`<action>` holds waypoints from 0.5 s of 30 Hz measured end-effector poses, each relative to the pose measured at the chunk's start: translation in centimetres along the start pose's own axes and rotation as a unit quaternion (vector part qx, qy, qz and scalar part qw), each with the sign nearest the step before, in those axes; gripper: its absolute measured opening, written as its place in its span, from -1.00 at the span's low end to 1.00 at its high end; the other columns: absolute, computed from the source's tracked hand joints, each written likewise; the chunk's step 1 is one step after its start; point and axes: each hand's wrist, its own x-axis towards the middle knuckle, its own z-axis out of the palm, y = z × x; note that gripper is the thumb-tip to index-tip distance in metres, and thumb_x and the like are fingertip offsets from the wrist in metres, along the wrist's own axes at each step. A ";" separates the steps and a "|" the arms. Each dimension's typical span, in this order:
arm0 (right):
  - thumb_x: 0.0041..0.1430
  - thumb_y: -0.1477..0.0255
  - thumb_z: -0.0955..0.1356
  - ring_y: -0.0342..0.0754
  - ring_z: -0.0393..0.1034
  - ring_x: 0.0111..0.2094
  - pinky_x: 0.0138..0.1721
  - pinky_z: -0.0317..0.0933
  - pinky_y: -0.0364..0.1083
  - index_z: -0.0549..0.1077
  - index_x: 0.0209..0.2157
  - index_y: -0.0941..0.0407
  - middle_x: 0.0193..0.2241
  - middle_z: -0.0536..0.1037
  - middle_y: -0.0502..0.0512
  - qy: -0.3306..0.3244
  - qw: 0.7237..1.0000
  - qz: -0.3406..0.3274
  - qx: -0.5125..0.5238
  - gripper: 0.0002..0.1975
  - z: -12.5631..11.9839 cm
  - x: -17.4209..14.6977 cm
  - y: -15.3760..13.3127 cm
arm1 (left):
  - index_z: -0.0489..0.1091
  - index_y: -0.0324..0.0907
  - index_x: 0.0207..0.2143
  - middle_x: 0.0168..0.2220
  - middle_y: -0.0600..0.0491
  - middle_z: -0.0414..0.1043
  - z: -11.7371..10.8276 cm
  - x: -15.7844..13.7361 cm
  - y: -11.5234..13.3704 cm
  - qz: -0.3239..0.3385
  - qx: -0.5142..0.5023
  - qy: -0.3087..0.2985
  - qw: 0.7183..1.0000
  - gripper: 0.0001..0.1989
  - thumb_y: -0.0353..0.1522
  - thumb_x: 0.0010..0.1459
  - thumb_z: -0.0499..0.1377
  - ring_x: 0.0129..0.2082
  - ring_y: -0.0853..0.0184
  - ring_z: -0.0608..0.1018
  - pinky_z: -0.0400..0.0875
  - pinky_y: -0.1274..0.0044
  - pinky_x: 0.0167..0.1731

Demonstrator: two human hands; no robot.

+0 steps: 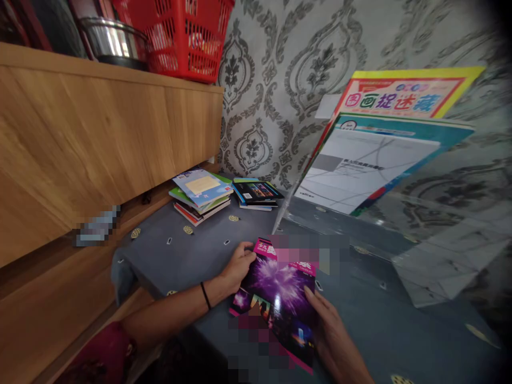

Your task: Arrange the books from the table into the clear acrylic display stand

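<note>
Two bare hands hold one book [286,290] in front of the person, over the grey cloth [156,256]. The left hand [239,266] pinches its upper left edge, thumb on the cover and the other fingers mostly hidden. The right hand [332,320] grips the right edge lower down, its thumb pressed along the cover's border and its remaining fingers out of sight behind. The cover shows a purple burst of light with pink bands and white lettering; parts of its top and bottom are blurred out. The book tilts, and whether it touches the cloth cannot be told. A black band [205,295] circles the left wrist, and a dark red sleeve [100,349] covers the arm farther up.

Beyond the left hand, a stack [202,194] of books lies near the cabinet [120,122], a pale blue one on top. Just right of it is a smaller pile [258,193], topped by a black book. At the right, a clear rack [332,229] holds a white-and-teal booklet [344,184] before a yellow-edged one [408,93], both leaning. On the cabinet, a metal pot [116,40] sits beside a red basket [180,42]. Patterned paper covers the wall [272,80].
</note>
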 end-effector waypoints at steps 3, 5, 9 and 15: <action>-0.38 0.25 0.64 0.18 0.62 -0.29 -0.31 0.53 0.03 0.59 -0.43 0.10 -0.42 0.68 0.08 0.005 1.000 0.010 0.006 -0.59 0.3 -0.2 -0.2 | 0.23 -0.15 0.03 -0.11 -0.02 0.43 0.0 0.1 -0.3 0.073 0.066 0.001 0.995 -0.62 -0.46 0.14 0.12 -0.09 0.29 0.50 0.33 0.41 0.02; -0.39 0.25 0.64 0.18 0.61 -0.28 -0.31 0.53 0.03 0.59 -0.43 0.09 -0.41 0.68 0.08 0.002 1.000 0.014 0.005 -0.59 0.4 -0.3 -0.3 | 0.21 -0.17 0.05 0.02 -0.10 0.37 0.1 -0.1 -0.4 0.158 0.150 -0.012 0.976 -0.61 -0.47 0.15 0.12 0.05 0.24 0.44 0.26 0.35 0.14; -0.34 0.22 0.63 0.18 0.61 -0.28 -0.31 0.54 0.04 0.61 -0.40 0.08 -0.40 0.69 0.07 -0.019 1.000 0.003 -0.013 -0.60 0.3 -0.3 -0.2 | 0.23 -0.14 0.08 0.07 -0.13 0.30 0.2 -1.1 -0.4 0.287 0.303 -0.043 0.908 -0.62 -0.43 0.20 0.13 0.15 0.17 0.35 0.21 0.25 0.22; -0.31 0.19 0.63 0.16 0.61 -0.31 -0.27 0.54 0.06 0.64 -0.37 0.08 -0.37 0.70 0.08 -0.060 0.998 0.023 -0.023 -0.59 -0.3 -0.3 -0.3 | 0.27 -0.13 0.02 0.06 -0.12 0.28 0.6 -1.9 -0.4 0.317 0.377 -0.067 0.868 -0.76 -0.32 0.32 0.07 0.15 0.17 0.34 0.24 0.27 0.22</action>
